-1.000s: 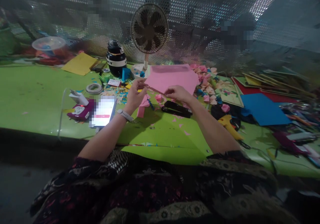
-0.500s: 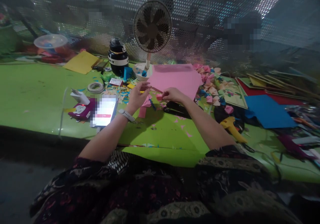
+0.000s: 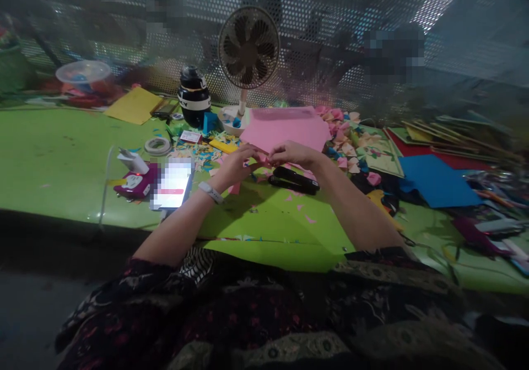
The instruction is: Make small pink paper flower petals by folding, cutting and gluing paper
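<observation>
My left hand (image 3: 239, 166) and my right hand (image 3: 292, 154) meet fingertip to fingertip at the near edge of a large pink paper sheet (image 3: 285, 130). Between them is a small pink paper piece (image 3: 263, 159), pinched by the fingers of both hands and partly hidden by them. Just below my right hand lies a black stapler (image 3: 294, 180). A pink paper strip (image 3: 235, 188) rests on the green table under my left hand, and small pink scraps (image 3: 309, 219) are scattered nearer to me.
Left of my forearm are a lit phone (image 3: 173, 183), a purple power strip (image 3: 138, 182) and a tape roll (image 3: 157, 146). Behind stand a fan (image 3: 248, 47) and a dark jug (image 3: 194, 98). Folded paper pieces (image 3: 336, 124) and a blue sheet (image 3: 438, 180) lie to the right.
My left hand has moved right and slightly down, so both hands now come together at the pink paper piece. My right hand has shifted slightly. The view has tilted a little.
</observation>
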Demonstrator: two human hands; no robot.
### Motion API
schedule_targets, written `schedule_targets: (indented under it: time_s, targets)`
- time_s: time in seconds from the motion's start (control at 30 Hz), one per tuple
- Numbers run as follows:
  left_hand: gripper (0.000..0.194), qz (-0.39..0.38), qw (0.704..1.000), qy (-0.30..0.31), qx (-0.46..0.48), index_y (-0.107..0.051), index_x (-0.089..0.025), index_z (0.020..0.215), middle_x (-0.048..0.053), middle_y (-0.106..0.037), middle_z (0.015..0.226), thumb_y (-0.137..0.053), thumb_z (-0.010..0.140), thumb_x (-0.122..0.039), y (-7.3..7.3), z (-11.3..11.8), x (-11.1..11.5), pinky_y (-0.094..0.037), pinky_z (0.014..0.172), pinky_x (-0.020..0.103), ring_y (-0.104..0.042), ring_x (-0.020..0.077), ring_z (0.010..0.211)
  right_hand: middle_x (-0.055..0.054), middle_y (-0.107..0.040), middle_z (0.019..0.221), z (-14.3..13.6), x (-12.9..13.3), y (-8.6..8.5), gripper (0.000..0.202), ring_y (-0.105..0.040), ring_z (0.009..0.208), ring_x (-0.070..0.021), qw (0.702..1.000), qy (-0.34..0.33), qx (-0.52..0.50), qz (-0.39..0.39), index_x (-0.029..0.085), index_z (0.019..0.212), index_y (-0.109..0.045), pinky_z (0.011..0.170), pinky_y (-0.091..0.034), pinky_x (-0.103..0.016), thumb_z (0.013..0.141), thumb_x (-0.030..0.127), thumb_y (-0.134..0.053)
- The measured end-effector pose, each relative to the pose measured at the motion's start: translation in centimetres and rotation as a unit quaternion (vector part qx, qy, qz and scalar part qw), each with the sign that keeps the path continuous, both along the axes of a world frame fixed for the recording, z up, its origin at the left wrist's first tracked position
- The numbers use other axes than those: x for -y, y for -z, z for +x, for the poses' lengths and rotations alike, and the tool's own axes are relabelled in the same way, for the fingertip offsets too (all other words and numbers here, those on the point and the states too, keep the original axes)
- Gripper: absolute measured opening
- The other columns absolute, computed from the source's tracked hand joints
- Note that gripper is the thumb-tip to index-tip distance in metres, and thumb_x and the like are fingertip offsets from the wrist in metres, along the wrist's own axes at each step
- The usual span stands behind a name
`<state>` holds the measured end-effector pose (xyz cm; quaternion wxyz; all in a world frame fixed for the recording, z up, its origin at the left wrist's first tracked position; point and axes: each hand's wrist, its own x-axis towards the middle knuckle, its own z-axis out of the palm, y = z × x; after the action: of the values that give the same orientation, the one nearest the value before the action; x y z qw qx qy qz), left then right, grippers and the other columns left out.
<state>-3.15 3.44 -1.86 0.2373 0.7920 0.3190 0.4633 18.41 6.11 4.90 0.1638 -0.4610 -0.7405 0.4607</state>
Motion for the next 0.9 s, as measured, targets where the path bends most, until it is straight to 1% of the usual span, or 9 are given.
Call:
schedule_targets:
  time_s: [0.07,0.17,0.23,0.3,0.43,0.5,0.67,0.8,0.9]
  targets:
    - [0.014,-0.075,0.996,0.011,0.052,-0.066,-0.017,0.084,0.010,-0.070,0.103,-0.069,0.087,-0.030,-0.3,0.1,0.2,-0.059,0.082,0.033,-0.067,0.0192,0.099,-0.005,-0.070,0.073,0.1,0.7,-0.2,0.012,-0.062,0.069,-0.0154,1.000,0.018,-0.023,-0.010,0.017,0.071,-0.071,0.071,-0.052,-0.031,0.069,0.029,-0.075]
    - [0.026,-0.222,0.968,0.034,0.112,-0.064,-0.016,0.087,0.008,-0.071,0.092,-0.069,0.086,-0.042,-0.9,0.1,0.8,-0.058,0.066,0.026,-0.069,0.0158,0.084,-0.004,-0.071,0.073,0.0,1.8,-0.3,0.011,-0.064,0.070,-0.0157,0.994,0.060,-0.079,-0.036,0.018,0.072,-0.070,0.073,-0.054,-0.031,0.067,0.027,-0.074]
    - [0.030,-0.287,0.947,0.056,0.134,-0.063,-0.016,0.090,0.007,-0.070,0.091,-0.072,0.084,-0.044,-1.4,0.1,1.3,-0.057,0.062,0.023,-0.070,0.0156,0.084,-0.004,-0.071,0.075,-0.1,2.5,-0.3,0.009,-0.065,0.073,-0.0159,0.988,0.086,-0.122,-0.051,0.019,0.072,-0.069,0.076,-0.054,-0.030,0.067,0.025,-0.072]
    - [0.031,-0.321,0.933,0.078,0.143,-0.061,-0.016,0.092,0.006,-0.069,0.094,-0.076,0.081,-0.041,-1.8,0.2,1.7,-0.057,0.061,0.021,-0.072,0.0166,0.087,-0.003,-0.072,0.075,-0.2,3.3,-0.2,0.007,-0.067,0.075,-0.0164,0.982,0.106,-0.149,-0.056,0.019,0.071,-0.067,0.077,-0.054,-0.030,0.066,0.023,-0.071]
    - [0.028,-0.360,0.911,0.103,0.171,-0.058,-0.018,0.094,0.004,-0.068,0.092,-0.076,0.081,-0.035,-2.2,0.4,2.2,-0.056,0.058,0.021,-0.074,0.0168,0.081,-0.003,-0.073,0.075,-0.3,4.3,-0.1,0.009,-0.068,0.076,-0.0174,0.971,0.130,-0.190,-0.067,0.020,0.073,-0.067,0.072,-0.053,-0.029,0.065,0.023,-0.071]
    - [0.028,-0.363,0.905,0.102,0.196,-0.059,-0.018,0.096,0.004,-0.067,0.093,-0.076,0.081,-0.033,-2.2,0.5,2.3,-0.056,0.058,0.021,-0.074,0.0169,0.083,-0.002,-0.073,0.076,-0.5,4.7,0.1,0.013,-0.067,0.074,-0.0163,0.965,0.135,-0.216,-0.063,0.020,0.074,-0.066,0.069,-0.053,-0.027,0.064,0.025,-0.073]
    - [0.025,-0.351,0.907,0.079,0.218,-0.060,-0.017,0.092,0.002,-0.066,0.088,-0.077,0.077,-0.027,-2.0,0.5,2.3,-0.053,0.055,0.016,-0.071,0.0138,0.081,0.000,-0.069,0.070,-0.6,5.5,0.7,0.017,-0.063,0.065,-0.0122,0.967,0.125,-0.217,-0.035,0.018,0.076,-0.067,0.067,-0.052,-0.026,0.066,0.029,-0.076]
    - [0.022,-0.342,0.913,0.055,0.214,-0.061,-0.017,0.090,0.001,-0.066,0.083,-0.076,0.075,-0.023,-2.0,0.2,2.1,-0.052,0.055,0.016,-0.067,0.0094,0.071,-0.001,-0.071,0.077,1.5,5.1,0.0,0.018,-0.064,0.071,-0.0129,0.971,0.126,-0.195,0.058,0.018,0.080,-0.070,0.076,-0.054,-0.029,0.068,0.030,-0.078]
    - [0.023,-0.354,0.910,0.037,0.211,-0.060,-0.016,0.088,0.000,-0.066,0.079,-0.077,0.073,-0.020,-2.2,0.1,1.9,-0.052,0.056,0.017,-0.064,0.0083,0.066,-0.004,-0.072,0.080,5.2,4.1,-0.9,0.016,-0.066,0.074,-0.0151,0.951,0.202,-0.174,0.159,0.018,0.080,-0.069,0.078,-0.055,-0.033,0.071,0.030,-0.075]
